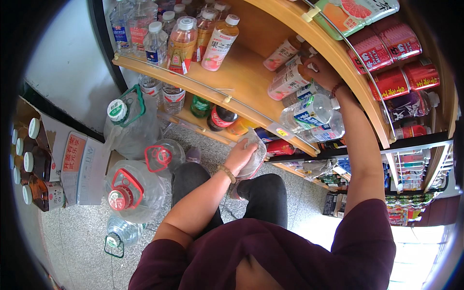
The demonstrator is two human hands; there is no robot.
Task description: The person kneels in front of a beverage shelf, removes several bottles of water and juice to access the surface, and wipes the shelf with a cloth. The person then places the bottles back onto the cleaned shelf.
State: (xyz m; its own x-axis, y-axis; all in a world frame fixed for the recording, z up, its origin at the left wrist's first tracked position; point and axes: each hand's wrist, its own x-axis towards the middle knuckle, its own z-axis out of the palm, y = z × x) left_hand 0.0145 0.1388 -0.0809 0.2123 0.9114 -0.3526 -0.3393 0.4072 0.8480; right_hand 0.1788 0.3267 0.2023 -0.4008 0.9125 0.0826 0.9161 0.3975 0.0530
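Observation:
My left hand point(242, 156) grips a greyish cleaning cloth point(253, 159) with a pinkish edge, in front of the lower shelf and above my knees. My right hand point(324, 74) reaches into the wooden shelf point(239, 78), its fingers around the neck of a peach-labelled fruit tea bottle point(290, 82). That bottle leans on the shelf board. Behind it stands a similar tea bottle point(282, 54). Clear water bottles point(308, 112) with blue-green labels sit just in front, below my wrist. Another peach tea bottle point(220, 43) stands further left on the same board.
A thin metal rail point(188, 78) runs along the shelf front. Cola point(221, 117) and other drinks fill the shelf below. Large water jugs point(136, 188) and a carton of dark bottles point(85, 166) stand on the floor at left. Cans point(388, 83) line the upper shelf.

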